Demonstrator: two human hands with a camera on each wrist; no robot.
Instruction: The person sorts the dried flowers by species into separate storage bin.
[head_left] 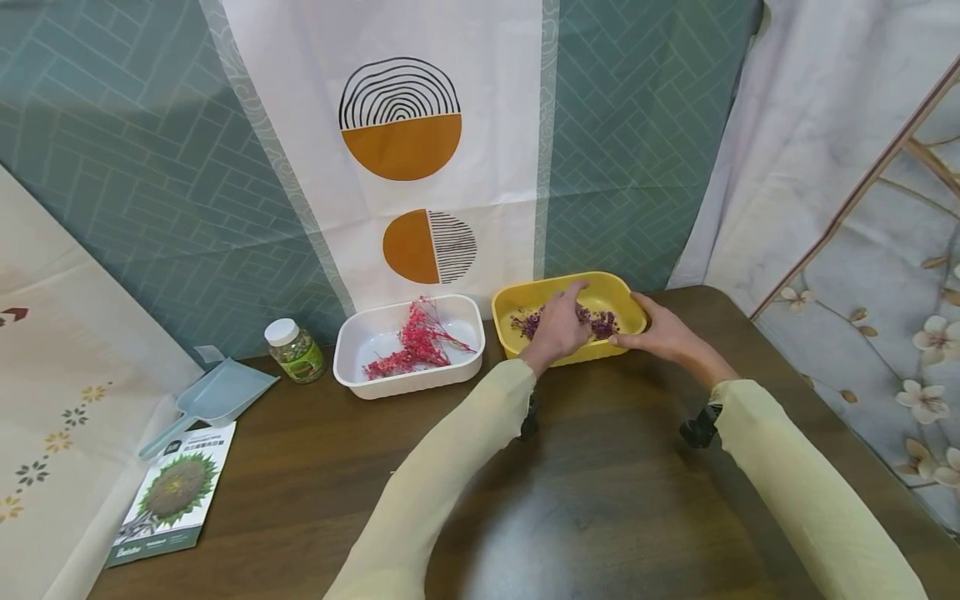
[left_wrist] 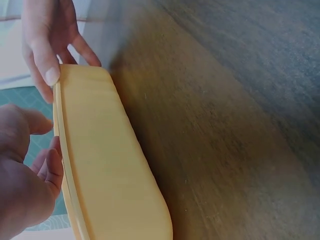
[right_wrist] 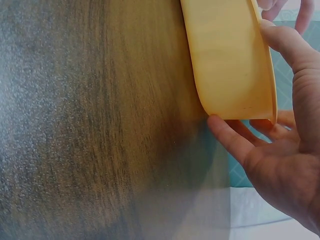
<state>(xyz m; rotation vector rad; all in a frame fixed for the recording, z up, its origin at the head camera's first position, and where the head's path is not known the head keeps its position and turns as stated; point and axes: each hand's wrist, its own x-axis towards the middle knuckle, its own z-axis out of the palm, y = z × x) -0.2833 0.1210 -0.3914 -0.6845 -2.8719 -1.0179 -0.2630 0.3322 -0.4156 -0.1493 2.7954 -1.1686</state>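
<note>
A yellow plastic tray [head_left: 517,346] stands on the table's far side, holding dried purple flowers [head_left: 604,325]. My left hand [head_left: 561,325] is over the tray among the flowers, one finger stretched toward the back wall. In the left wrist view, a gap shows between the left thumb and the partly bent fingers of the left hand [left_wrist: 25,170]; the tips go behind the rim. My right hand [head_left: 663,333] holds the tray's right end. In the right wrist view, the right hand [right_wrist: 285,150] has its thumb on the rim and its fingers around the end wall.
Left of the yellow tray stands a white tray [head_left: 347,354] with pink-red dried flowers [head_left: 420,337]. Farther left are a white-capped jar [head_left: 297,350], a light blue dustpan [head_left: 225,392] and a sunflower seed packet [head_left: 176,492]. Cloth hangs behind the brown table [head_left: 300,492].
</note>
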